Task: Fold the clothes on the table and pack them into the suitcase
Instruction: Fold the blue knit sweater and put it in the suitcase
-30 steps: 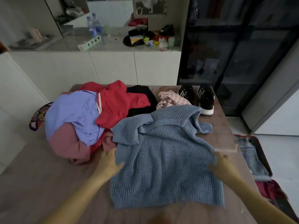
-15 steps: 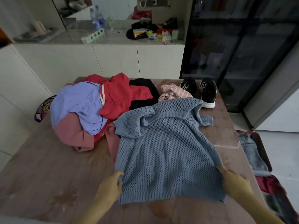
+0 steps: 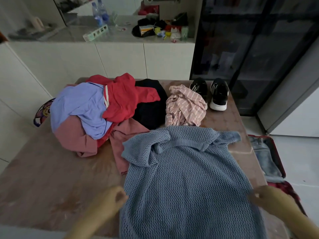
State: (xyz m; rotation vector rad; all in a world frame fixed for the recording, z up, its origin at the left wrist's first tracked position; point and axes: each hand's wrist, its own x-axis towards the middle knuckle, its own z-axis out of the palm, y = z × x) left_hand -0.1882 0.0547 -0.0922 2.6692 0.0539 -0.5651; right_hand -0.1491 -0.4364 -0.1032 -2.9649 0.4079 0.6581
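The brown wooden table lies bare left of the blue open-knit sweater, which is spread flat, its hem past the near edge. Heaped clothes crowd behind it, and a red open suitcase lies to its right. The left hand and right hand pinch its side edges.

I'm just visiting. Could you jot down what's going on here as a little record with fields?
Being handled: blue knit sweater, spread on the table
Left hand: grips its left edge
Right hand: grips its right edge
Waiting: heap of clothes, pink checked garment, black shoes
Suitcase: open on the floor, denim inside
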